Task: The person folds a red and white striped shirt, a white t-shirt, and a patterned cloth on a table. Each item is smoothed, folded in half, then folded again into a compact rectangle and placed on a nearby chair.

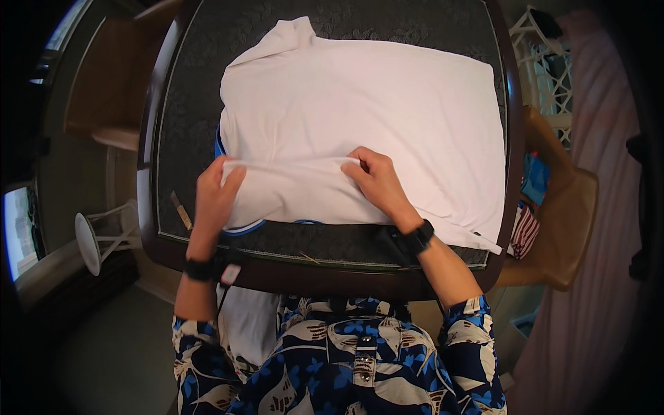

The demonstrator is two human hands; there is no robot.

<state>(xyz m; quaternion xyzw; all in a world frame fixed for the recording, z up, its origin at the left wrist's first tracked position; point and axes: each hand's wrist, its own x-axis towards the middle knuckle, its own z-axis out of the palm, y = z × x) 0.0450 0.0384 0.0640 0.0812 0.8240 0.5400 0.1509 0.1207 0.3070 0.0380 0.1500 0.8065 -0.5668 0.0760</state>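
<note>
A white shirt (394, 98) with blue-edged trim lies spread on a table (192, 114) with a dark patterned top, one sleeve pointing to the far left. Its near side is folded over towards the middle. At the left end of this fold, my left hand (213, 194) pinches the fabric between thumb and fingers. My right hand (376, 181) grips the same folded edge near the shirt's middle, the fingertips partly hidden by the cloth. Blue trim shows at the shirt's left edge and under its near edge. Each wrist wears a black band.
A brown chair (570, 223) stands at the right with folded clothes (525, 231) on it. Another brown chair (104, 78) is at the far left, above a white round stool (88, 244). A small tan strip (181, 210) lies on the table's left side. A pink curtain (602, 129) hangs at right.
</note>
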